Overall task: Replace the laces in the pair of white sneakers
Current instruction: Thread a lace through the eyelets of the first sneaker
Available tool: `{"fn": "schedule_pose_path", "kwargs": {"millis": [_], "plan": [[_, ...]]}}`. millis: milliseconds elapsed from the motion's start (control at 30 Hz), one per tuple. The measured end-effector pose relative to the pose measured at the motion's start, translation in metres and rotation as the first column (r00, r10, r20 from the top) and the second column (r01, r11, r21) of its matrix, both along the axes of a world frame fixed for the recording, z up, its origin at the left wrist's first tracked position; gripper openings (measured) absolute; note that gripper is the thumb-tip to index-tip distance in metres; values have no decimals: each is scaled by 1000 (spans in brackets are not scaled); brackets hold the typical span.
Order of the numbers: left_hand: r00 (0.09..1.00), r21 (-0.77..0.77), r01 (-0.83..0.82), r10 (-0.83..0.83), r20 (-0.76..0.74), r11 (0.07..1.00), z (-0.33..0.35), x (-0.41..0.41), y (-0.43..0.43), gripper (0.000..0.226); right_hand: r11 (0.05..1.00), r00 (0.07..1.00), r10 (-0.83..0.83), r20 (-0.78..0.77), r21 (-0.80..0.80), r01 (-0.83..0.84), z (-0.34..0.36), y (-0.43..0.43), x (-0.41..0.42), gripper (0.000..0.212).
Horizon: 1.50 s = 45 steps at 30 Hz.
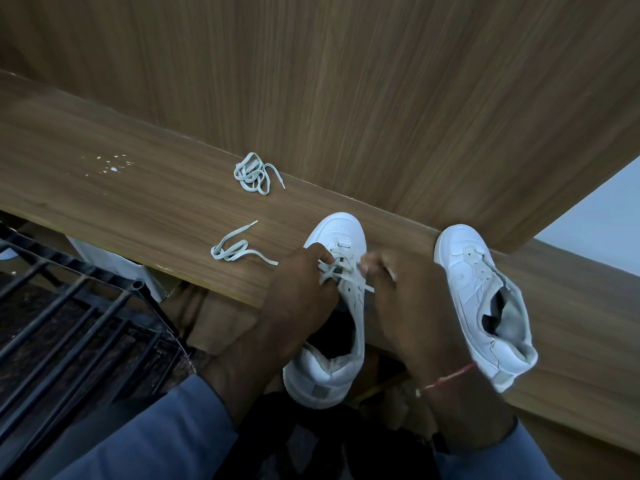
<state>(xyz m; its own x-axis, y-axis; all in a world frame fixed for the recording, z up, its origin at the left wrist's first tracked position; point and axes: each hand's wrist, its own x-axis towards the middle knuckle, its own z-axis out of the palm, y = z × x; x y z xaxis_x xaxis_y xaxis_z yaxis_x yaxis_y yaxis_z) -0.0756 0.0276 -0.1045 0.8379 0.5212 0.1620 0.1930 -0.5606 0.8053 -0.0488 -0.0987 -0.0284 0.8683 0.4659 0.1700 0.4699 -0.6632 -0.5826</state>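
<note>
Left hand [301, 285] pinching the lace [346, 277] on the near sneaker [332, 341]; right hand [398, 296] fingertips blurry, can't tell its grip; other sneaker [481, 299] just beside; bundled lace [252, 173] lying on the shelf [104, 202]

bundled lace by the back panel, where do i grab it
Pinch the free tail sticking out on the right of the bundled lace. Come from above: it lies flat on the shelf, and the rest is tangled loops.

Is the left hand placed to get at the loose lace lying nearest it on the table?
Probably yes: the loose lace lies on bare table beside the left hand, nothing between, though its fingers now pinch the sneaker's lace.
</note>
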Motion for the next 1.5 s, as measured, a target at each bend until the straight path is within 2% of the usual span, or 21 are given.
{"fn": "schedule_pose_path", "kwargs": {"millis": [67, 100, 167, 233, 267, 333, 400, 500, 600, 667, 767, 900, 933, 1000, 1067, 1133, 1233, 1333, 1433, 1500], "plan": [[1000, -11, 1, -1, 7, 1000, 0, -1, 0, 14, 913, 998, 50, 26, -407, -35, -14, -7, 7, 19], [1000, -14, 2, -2, 12, 1000, 1, -1, 1, 13, 848, 997, 68, 23, -527, -46, -21, -9, 8, 18], [1000, -25, -3, 4, 23, 1000, 2, -1, 1, 13, 814, 998, 54, -16, -579, -53, -25, -11, 7, 17], [1000, -22, -7, 7, 30, 1000, 1, 0, 0, 12, 876, 994, 56, -95, -474, -94, -16, -8, 4, 22], [1000, -13, -5, 5, 27, 1000, 0, 0, -1, 10, 931, 990, 45, -137, -355, -91, -11, -6, 2, 26], [1000, 11, -11, 11, 11, 1000, -2, 0, -3, 6, 999, 970, -29, -242, -47, 18, 0, 0, -4, 35], [999, 13, -43, 43, -4, 999, -4, 3, -4, 6, 972, 925, -62, -375, 188, 141, 7, 8, -11, 41], [996, 6, -86, 86, -31, 996, -5, 7, -7, 12, 925, 864, -39, -502, 309, 221, 5, 16, -18, 47], [994, 7, -99, 100, -45, 995, -7, 8, -8, 8, 866, 839, -27, -544, 407, 291, 6, 17, -17, 50], [994, -1, -98, 98, -47, 995, -8, 8, -8, 10, 837, 843, -20, -538, 453, 309, 4, 15, -17, 50], [995, -2, -93, 93, -38, 996, -7, 8, -8, 10, 841, 868, 11, -496, 475, 260, 2, 12, -15, 45], [999, 21, -41, 41, -26, 999, -8, 2, -3, 5, 922, 938, 75, -337, 382, 64, 5, 5, -8, 31], [1000, 28, -8, 9, -19, 1000, -6, 0, -1, 11, 931, 949, 74, -307, 361, 45, 4, 2, -5, 30], [992, 0, 118, -118, 51, 993, 1, -6, 1, 28, 936, 946, 66, -318, 348, 52, 0, -3, 0, 31], [946, -19, 266, -257, 195, 964, 15, -12, 0, 39, 939, 931, 54, -361, 335, 75, -5, -5, 2, 33], [898, 17, 347, -338, 283, 938, 24, -15, -3, 40, 947, 933, 67, -355, 318, 53, -7, -6, 3, 34], [919, -142, 358, -322, 228, 923, 30, -15, -3, 25, 929, 931, 44, -362, 357, 95, -9, -6, 5, 28], [962, -395, 242, -168, 213, 886, 30, -14, 3, 13, 831, 893, 35, -450, 510, 224, -11, -7, 9, 20], [981, -690, 136, 1, 195, 711, 32, -13, 10, 9, 729, 893, -29, -449, 602, 326, -12, -8, 15, 11], [979, -809, 111, 78, 190, 577, 33, -13, 15, 11, 676, 887, -42, -460, 641, 364, -13, -9, 18, 7]]}}
